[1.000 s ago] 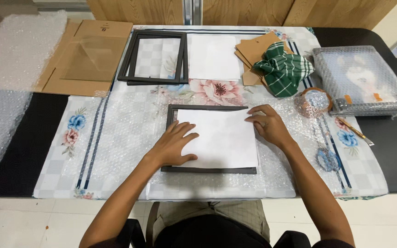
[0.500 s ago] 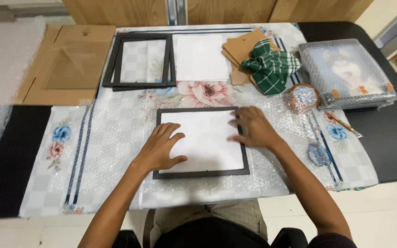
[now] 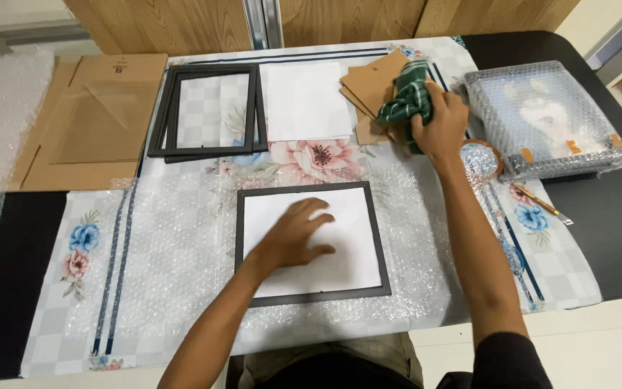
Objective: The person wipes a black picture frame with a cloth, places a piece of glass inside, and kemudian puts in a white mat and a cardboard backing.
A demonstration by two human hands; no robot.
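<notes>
The right hand [image 3: 437, 126] has left the picture frame [image 3: 311, 245] and now reaches to the far side of the table, where it closes its fingers around the green checked cloth [image 3: 406, 97]; it seems a wiping step comes. The left hand [image 3: 293, 238] stays flat and spread on the white sheet inside the frame, which lies on bubble wrap [image 3: 181, 252] over a flowered tablecloth [image 3: 73, 252]. Empty frames [image 3: 206, 112], cardboard pieces [image 3: 84, 119] and a wrapped package [image 3: 545, 119] lie around; behind are wooden panels.
</notes>
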